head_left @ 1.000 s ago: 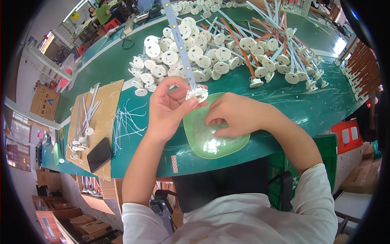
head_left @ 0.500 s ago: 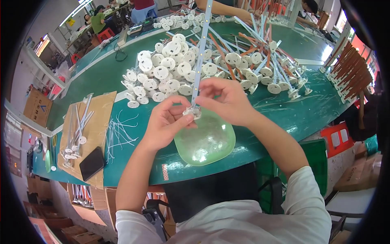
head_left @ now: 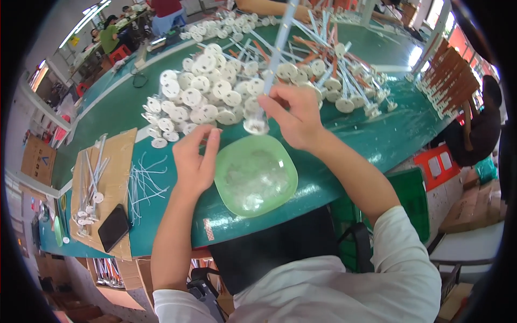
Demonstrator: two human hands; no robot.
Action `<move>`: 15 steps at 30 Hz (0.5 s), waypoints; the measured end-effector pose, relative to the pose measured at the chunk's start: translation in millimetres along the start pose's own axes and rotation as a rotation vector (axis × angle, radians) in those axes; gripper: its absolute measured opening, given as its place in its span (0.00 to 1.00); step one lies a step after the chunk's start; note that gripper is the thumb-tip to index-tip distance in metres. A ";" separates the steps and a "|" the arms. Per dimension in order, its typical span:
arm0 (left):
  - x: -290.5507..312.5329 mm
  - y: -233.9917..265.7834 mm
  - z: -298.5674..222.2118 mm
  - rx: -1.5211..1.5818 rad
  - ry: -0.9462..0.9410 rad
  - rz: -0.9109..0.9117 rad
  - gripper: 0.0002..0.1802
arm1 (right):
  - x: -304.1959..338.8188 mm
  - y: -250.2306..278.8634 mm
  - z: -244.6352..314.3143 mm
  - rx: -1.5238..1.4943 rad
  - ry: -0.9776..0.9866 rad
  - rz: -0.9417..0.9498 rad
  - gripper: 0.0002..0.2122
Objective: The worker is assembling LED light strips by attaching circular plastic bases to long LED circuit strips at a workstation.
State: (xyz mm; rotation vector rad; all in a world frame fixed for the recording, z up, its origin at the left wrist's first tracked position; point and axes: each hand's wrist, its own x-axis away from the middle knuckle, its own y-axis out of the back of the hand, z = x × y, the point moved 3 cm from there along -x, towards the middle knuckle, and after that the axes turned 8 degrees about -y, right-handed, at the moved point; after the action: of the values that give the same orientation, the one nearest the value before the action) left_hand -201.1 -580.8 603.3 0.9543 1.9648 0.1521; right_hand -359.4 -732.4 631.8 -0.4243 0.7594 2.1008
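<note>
My right hand [head_left: 296, 116] is closed round the lower part of a long, narrow LED strip [head_left: 280, 46], which stands up at a slant. At the strip's lower end is a round white base [head_left: 256, 127], just beyond the rim of a green bowl [head_left: 288, 191]. Small shiny bits, too fine to make out, lie inside the bowl. My left hand [head_left: 195, 161] is apart from the strip, left of the bowl, with thumb and fingers drawn together. Whatever may be between its fingertips is too small to name.
Behind my hands lies a heap of round white bases [head_left: 202, 89]; white and orange strips with bases [head_left: 344, 89] spread to its right. To the left are cardboard [head_left: 119, 177], a phone [head_left: 113, 228] and thin white wires [head_left: 144, 185]. Another person's arm [head_left: 269, 7] reaches across the far side.
My left hand has let go of the white base and moved left. My right hand still holds the strip, now tilted more to the right. The view has shifted slightly.
</note>
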 end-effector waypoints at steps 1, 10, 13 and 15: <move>2.1 -1.0 6.1 -0.077 -0.026 0.016 0.09 | -2.8 1.4 -2.8 0.005 -0.031 -0.002 0.10; 2.7 -4.4 37.4 -0.079 0.068 0.134 0.16 | -23.0 -4.2 -40.2 0.387 0.048 0.163 0.09; 3.0 -6.1 38.4 -0.072 0.045 0.161 0.17 | -21.8 -6.5 -39.3 0.485 0.026 0.224 0.09; 6.3 -7.5 40.1 -0.055 0.053 0.144 0.18 | -20.2 -9.4 -39.3 0.391 -0.003 0.258 0.09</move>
State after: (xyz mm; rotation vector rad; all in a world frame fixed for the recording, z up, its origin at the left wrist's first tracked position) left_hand -175.8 -592.0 572.6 1.0652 1.9296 0.3150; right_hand -338.9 -765.8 609.4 -0.1134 1.2472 2.1150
